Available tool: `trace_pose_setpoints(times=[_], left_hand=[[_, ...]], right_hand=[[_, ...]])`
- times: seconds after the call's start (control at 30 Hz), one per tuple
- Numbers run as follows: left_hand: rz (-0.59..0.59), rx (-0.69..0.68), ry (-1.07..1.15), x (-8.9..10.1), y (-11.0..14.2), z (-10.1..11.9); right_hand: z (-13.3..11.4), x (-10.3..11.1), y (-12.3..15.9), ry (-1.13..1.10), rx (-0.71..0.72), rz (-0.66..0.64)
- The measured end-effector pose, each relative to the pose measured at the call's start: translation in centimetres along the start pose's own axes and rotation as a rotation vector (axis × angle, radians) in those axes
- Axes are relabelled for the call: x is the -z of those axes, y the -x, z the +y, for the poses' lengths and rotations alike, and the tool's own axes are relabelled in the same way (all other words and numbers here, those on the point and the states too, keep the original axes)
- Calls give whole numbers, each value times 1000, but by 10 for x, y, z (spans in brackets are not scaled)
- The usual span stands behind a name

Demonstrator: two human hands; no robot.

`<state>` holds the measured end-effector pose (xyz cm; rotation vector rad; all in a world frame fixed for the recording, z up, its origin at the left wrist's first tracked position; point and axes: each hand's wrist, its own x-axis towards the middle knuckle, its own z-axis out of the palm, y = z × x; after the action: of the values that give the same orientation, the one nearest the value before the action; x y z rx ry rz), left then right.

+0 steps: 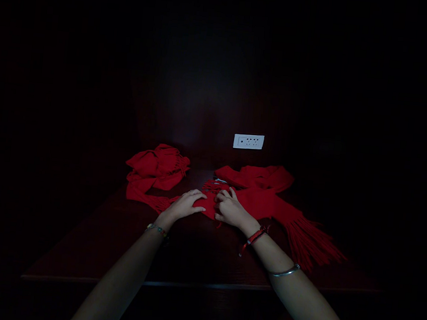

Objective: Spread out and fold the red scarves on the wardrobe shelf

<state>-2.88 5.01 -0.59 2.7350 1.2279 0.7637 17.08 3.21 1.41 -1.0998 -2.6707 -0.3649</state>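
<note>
Head view: fringed, rumpled red scarf (257,202); left hand (184,205) spread; right hand (230,210), grip unclear.

dark reddish table (89,249) | left: bunched red scarf (146,164) | right: fringed red scarf (256,202)

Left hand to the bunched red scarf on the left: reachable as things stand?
Likely yes: the left hand is close by, the bunched scarf trails fringe toward it, and nothing visible stands between. Its fingers rest at the middle red cloth, though, so it would probably need to leave that first.
</note>
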Motion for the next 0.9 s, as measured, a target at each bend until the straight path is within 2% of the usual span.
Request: trace_pose_setpoints(times=[0.1, 0.17, 0.27, 0.37, 0.47, 0.53, 0.67, 0.8, 0.9], left_hand=[[6, -12, -21, 1, -1, 2], [27, -4, -21, 1, -1, 3], [83, 16, -7, 3, -1, 5], [198, 74, -22, 8, -2, 8], [319, 170, -67, 12, -3, 13], [339, 268, -78, 12, -4, 19], [301, 450, -85, 7, -8, 38], [357, 473, -100, -3, -12, 52], [372, 505, -112, -9, -14, 52]], right_hand=[[1, -3, -2, -7, 9, 35], [4, -6, -4, -106, -15, 98], [11, -10, -7, -454, -162, 258], [16, -13, -11, -872, -301, 393], [17, -16, -15, -1190, -380, 471], [16, -18, -16, -1322, -446, 515], [15, -19, -18, -1387, -524, 583], [13, -17, -18, -1348, -526, 641], [11, -16, -19, -1349, -516, 673]])
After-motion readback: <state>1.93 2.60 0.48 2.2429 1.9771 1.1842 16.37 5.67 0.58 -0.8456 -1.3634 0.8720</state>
